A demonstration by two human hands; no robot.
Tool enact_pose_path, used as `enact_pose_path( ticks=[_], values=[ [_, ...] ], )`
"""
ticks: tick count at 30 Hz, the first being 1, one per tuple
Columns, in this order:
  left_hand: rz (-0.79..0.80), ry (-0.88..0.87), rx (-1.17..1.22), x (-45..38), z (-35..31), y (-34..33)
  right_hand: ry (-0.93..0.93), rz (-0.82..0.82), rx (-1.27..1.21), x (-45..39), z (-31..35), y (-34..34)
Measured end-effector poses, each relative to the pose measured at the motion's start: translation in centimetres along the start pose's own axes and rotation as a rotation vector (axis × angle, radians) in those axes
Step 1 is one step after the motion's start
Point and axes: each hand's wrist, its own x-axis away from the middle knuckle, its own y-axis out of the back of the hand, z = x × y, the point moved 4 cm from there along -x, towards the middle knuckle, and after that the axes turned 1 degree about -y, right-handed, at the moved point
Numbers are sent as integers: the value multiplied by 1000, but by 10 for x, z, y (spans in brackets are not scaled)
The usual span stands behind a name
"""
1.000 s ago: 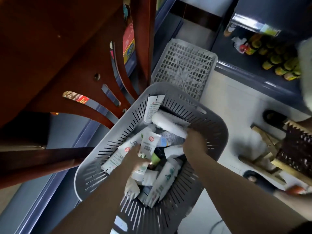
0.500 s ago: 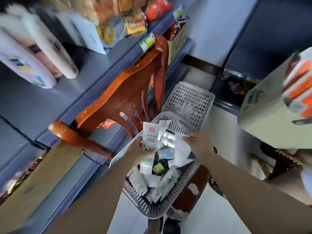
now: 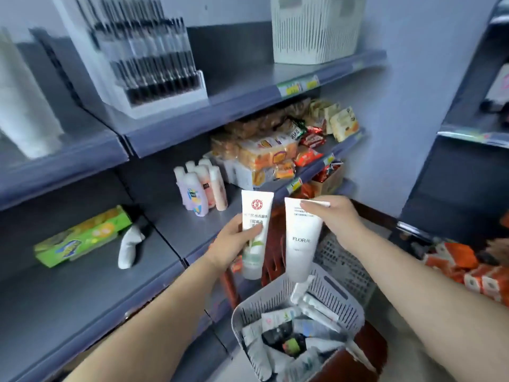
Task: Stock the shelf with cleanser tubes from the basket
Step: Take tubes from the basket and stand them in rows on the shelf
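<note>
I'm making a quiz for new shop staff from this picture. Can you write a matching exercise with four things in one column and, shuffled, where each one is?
Things:
1. tube with the red round logo
2. FLORAL tube
3. green box
4. pastel bottles

Places:
A. pinched at its flat top end by the right hand
B. standing on the shelf beside the snack packs
C. gripped around its middle by the left hand
D. lying on the shelf next to a white tube

Pairs: 1-C, 2-A, 3-D, 4-B
</note>
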Motion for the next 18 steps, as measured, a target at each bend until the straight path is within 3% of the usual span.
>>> enact_pose_path(
  ticks=[9,18],
  values=[
    [-251,-333,-93,75,-148,82,216,93,-252,14,168,-67],
    [-522,-532,-123,138,-228,172,396,308,-289,33,283,-149]
  ],
)
